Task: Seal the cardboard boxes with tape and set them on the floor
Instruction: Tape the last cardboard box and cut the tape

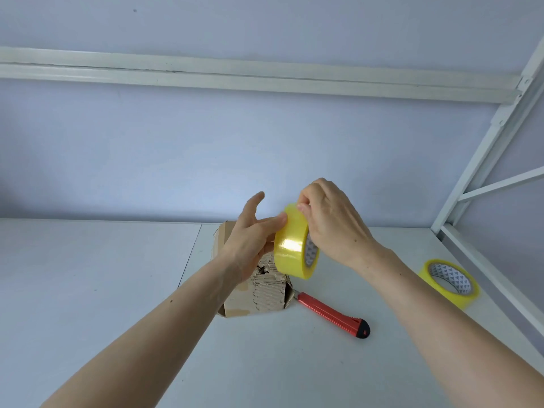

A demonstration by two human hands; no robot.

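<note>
A yellow tape roll (291,245) is held upright in the air above the white table (103,290). My left hand (250,237) holds the roll's left side with thumb and lower fingers, while its index finger points up. My right hand (329,222) curls over the roll from the right, and its fingertips pinch at the top edge of the tape. Behind and below the roll stands a small worn cardboard box (265,293) with torn corrugated faces, partly hidden by my left wrist.
A red and black utility knife (332,315) lies on the table right of the box. A second yellow tape roll (449,282) lies flat near the right edge. A white metal frame (497,136) rises at the right, and a pale wall is behind.
</note>
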